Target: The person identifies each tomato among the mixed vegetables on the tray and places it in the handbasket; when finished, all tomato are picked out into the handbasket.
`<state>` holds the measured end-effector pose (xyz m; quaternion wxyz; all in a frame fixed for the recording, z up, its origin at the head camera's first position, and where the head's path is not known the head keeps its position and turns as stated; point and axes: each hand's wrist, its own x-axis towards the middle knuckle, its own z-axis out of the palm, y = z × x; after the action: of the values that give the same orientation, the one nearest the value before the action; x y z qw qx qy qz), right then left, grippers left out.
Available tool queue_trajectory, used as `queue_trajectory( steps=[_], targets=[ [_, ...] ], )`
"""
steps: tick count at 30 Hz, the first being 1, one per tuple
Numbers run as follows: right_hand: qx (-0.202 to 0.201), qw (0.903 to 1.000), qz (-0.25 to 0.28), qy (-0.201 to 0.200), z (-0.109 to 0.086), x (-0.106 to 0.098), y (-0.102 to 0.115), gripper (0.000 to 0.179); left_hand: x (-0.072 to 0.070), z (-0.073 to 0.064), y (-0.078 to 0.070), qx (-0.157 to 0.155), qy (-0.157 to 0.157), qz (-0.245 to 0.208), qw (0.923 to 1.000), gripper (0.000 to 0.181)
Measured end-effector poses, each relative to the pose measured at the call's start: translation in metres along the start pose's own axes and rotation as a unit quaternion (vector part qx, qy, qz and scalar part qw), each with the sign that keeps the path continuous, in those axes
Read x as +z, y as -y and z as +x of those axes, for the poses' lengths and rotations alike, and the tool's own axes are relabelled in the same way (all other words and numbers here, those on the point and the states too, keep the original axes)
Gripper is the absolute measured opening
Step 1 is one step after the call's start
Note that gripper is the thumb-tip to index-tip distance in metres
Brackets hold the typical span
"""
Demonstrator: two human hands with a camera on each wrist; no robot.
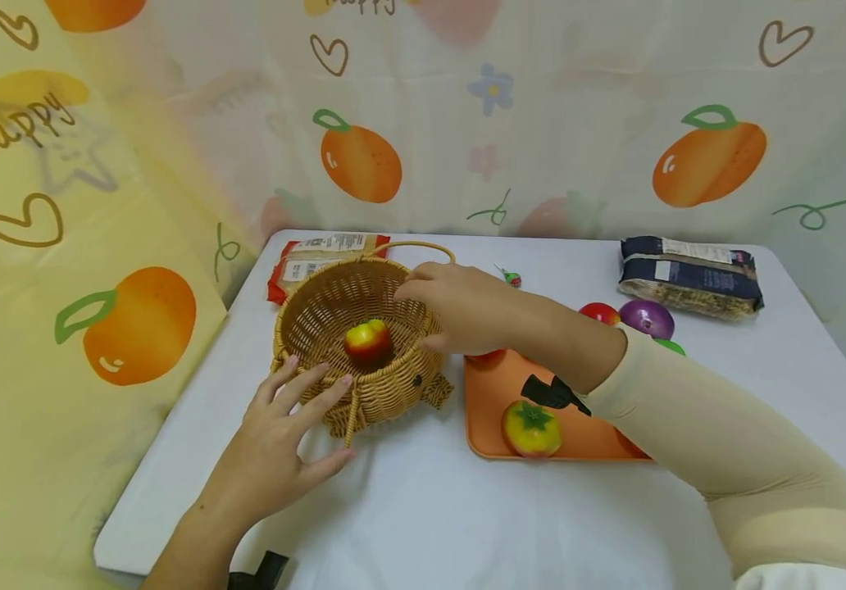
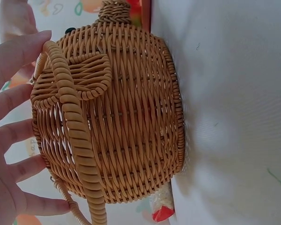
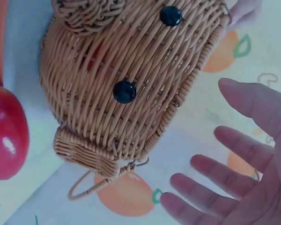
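A round wicker basket (image 1: 393,393) with black button eyes and a woven snout stands on the table, left of the middle. Inside lies a red-and-yellow toy fruit (image 1: 369,344). Spread fingers of my left hand (image 1: 275,451) reach the basket's near rim; in the left wrist view the thumb is at the wicker handle (image 2: 77,126). My right hand (image 1: 460,303) hovers over the basket's right rim, holding nothing. The right wrist view shows its fingers (image 3: 234,145) extended and apart from the wicker.
Right of the basket, an orange tray (image 1: 485,426) bears a yellow-green toy fruit (image 1: 532,429) and red ones, partly hidden under my right arm. A purple toy vegetable (image 1: 647,319) lies behind. Packaged bags stand at the back, one red-edged (image 1: 320,256), one dark blue (image 1: 689,274).
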<state>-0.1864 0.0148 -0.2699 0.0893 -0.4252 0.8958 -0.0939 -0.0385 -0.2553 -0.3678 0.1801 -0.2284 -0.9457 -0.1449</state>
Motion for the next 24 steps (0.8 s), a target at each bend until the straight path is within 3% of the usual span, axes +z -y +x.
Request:
queue_trajectory(
  steps=[10, 15, 24],
  targets=[
    [0.038, 0.9988, 0.021, 0.024, -0.04, 0.009, -0.008, 0.066, 0.0, -0.001, 0.0, -0.01, 0.006, -0.002, 0.9999, 0.085],
    [0.055, 0.9969, 0.035, 0.043, -0.057, 0.022, -0.014, 0.058, 0.001, -0.001, 0.001, -0.006, 0.001, -0.002, 1.0, 0.085],
    [0.106, 0.9849, 0.043, 0.13, -0.082, 0.048, -0.028, 0.067, 0.001, 0.0, 0.0, 0.0, -0.004, -0.008, 1.0, 0.085]
  ],
)
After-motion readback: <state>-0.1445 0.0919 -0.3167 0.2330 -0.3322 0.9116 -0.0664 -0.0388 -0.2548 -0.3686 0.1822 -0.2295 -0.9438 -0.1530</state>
